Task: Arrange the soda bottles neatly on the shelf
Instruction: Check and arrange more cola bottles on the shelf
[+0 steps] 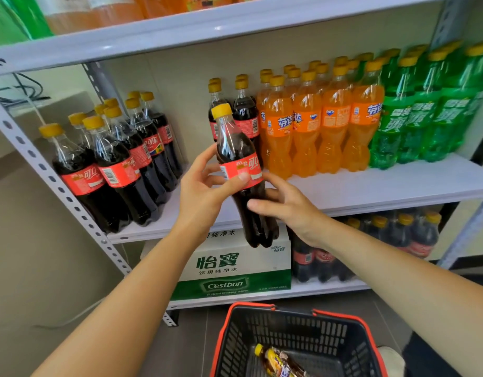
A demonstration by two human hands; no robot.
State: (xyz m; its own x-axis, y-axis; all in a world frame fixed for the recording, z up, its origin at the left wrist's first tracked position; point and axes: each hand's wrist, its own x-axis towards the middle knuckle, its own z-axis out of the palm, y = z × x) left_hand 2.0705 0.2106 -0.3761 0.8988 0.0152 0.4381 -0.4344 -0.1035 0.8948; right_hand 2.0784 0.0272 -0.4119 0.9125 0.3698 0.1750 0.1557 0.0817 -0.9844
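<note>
A cola bottle (pixel 239 156) with a yellow cap and red label is held upright in front of the middle shelf (pixel 384 189). My left hand (pixel 205 186) grips it at the label, thumb across the front. My right hand (pixel 286 205) wraps its lower body from the right. On the shelf stand a group of cola bottles (pixel 118 164) at the left, two cola rows (pixel 243 115) behind the held one, orange soda bottles (pixel 316 123), and green soda bottles (pixel 425 112) at the right. A gap lies between the left cola group and the held bottle.
A black basket with red rim (pixel 297 341) sits on the floor below, with one bottle (pixel 281 363) lying in it. The bottom shelf carries a white-green water carton (pixel 235 265) and packed cola bottles (pixel 398 235). The perforated shelf post (pixel 44 170) slants at the left.
</note>
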